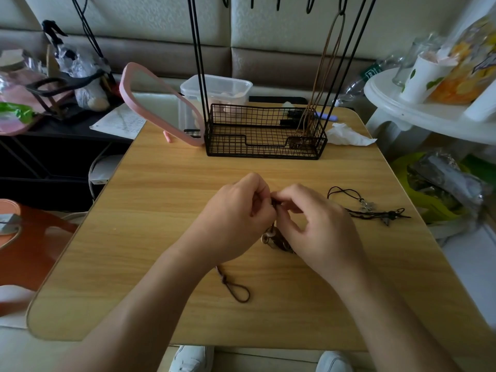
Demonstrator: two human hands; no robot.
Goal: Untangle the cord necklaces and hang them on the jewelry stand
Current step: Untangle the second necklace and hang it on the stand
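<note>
My left hand (236,210) and my right hand (314,224) meet over the middle of the wooden table (161,237), and both pinch a brown cord necklace (236,287). Its beads and pendant hang between my hands, and a loop of its cord trails toward me on the table. A black cord necklace (370,208) with small charms lies to the right of my right hand. The black wire jewelry stand (264,132) is at the back of the table. One tan cord necklace (326,76) hangs from a hook on its right side, down into the basket.
A pink-framed mirror (158,103) leans left of the stand, with a clear plastic box (217,89) behind it. A crumpled tissue (349,135) lies right of the stand. A white side table (429,114) with cups and bags stands at the right.
</note>
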